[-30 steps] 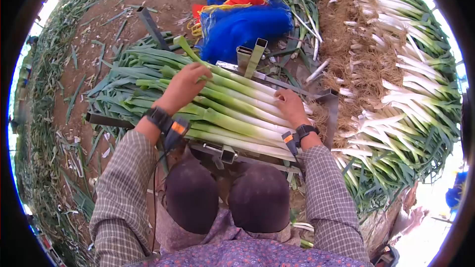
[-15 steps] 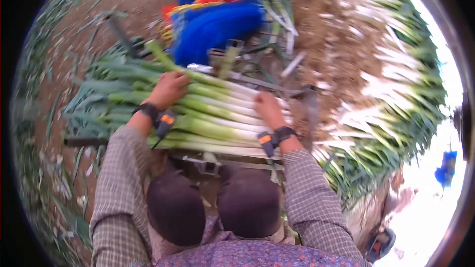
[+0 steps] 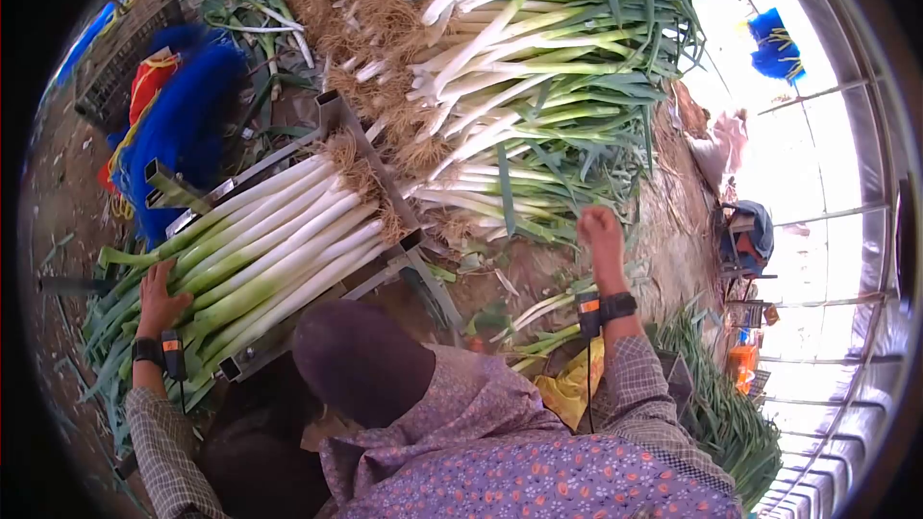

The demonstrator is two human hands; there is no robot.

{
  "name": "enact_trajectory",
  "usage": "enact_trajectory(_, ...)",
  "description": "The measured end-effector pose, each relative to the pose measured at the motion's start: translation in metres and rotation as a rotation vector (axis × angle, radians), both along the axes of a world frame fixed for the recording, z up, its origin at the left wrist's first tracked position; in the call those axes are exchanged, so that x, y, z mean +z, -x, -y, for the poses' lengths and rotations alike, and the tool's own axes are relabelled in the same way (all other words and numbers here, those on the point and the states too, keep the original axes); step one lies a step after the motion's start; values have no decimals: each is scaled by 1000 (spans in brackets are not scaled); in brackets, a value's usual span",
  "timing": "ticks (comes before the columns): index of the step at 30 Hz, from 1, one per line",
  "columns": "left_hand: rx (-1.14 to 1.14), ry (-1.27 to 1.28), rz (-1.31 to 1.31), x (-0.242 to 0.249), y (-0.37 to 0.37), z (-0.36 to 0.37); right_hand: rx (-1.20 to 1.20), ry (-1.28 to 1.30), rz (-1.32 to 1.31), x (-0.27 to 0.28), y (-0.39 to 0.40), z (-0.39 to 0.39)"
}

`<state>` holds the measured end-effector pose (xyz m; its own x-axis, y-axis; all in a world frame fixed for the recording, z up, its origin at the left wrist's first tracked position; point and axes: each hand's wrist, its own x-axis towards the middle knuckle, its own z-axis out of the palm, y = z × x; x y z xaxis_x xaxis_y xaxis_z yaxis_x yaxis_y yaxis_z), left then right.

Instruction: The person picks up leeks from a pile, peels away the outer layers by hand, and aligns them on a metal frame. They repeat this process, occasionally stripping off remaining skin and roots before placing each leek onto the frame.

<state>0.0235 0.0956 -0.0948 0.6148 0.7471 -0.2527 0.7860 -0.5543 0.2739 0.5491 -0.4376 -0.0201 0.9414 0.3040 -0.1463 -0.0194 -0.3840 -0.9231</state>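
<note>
A row of leeks (image 3: 279, 245) lies across a metal frame (image 3: 386, 183), the roots against its upright end plate and the green leaves toward the lower left. My left hand (image 3: 162, 300) rests on the green part of these leeks with its fingers apart. Off to the right, my right hand (image 3: 603, 235) is raised beside the leafy end of a large heap of leeks (image 3: 538, 120). Its fingers are curled in, and nothing shows in them. Both wrists wear dark bands with small orange-marked devices.
Blue netting (image 3: 183, 125) and a dark crate (image 3: 125, 72) are at the upper left. A yellow bag (image 3: 572, 386) and loose leeks (image 3: 538, 312) lie near my right arm. Cut green leaves (image 3: 726, 423) are piled at the lower right. A small seat (image 3: 745, 240) stands farther right.
My view has turned to the right. My right hand has left the white stems of the framed leeks and moved right toward the heap. My left hand stays on the leeks, nearer their leaves.
</note>
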Motion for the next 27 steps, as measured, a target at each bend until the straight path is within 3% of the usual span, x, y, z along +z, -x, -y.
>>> enact_trajectory(4,10,-5,-37,-4,0,-7,-121,-143,-470,-88,9,-8)
enact_trajectory(5,8,-5,-46,-3,0,-8,210,164,-73,-150,-4,-6)
enact_trajectory(7,29,27,-59,2,-4,-9,555,276,166,-224,-6,-31)
enact_trajectory(8,37,44,-66,4,-6,-8,559,95,-7,-241,8,-60)
enact_trajectory(11,50,31,-72,8,-9,-4,860,486,317,-327,9,-131)
enact_trajectory(13,17,14,-57,0,1,-9,684,296,158,-397,-6,-163)
enact_trajectory(15,-1,5,-56,-5,6,-9,-70,-346,-716,-356,-3,-181)
enact_trajectory(16,2,1,-65,-5,6,-8,-242,-470,-803,-347,-5,-184)
enact_trajectory(18,4,-4,-75,-3,6,-11,-386,-584,-864,-344,-10,-181)
enact_trajectory(20,1,-3,-76,-3,7,-12,-353,-569,-850,-342,-11,-170)
enact_trajectory(22,-10,5,-70,-5,8,-12,-354,-509,-842,-305,-8,-165)
enact_trajectory(25,-54,5,-71,-4,7,-15,-394,-419,-554,-265,-17,-165)
enact_trajectory(27,-55,-28,-109,-1,3,-12,33,879,169,-245,-35,-149)
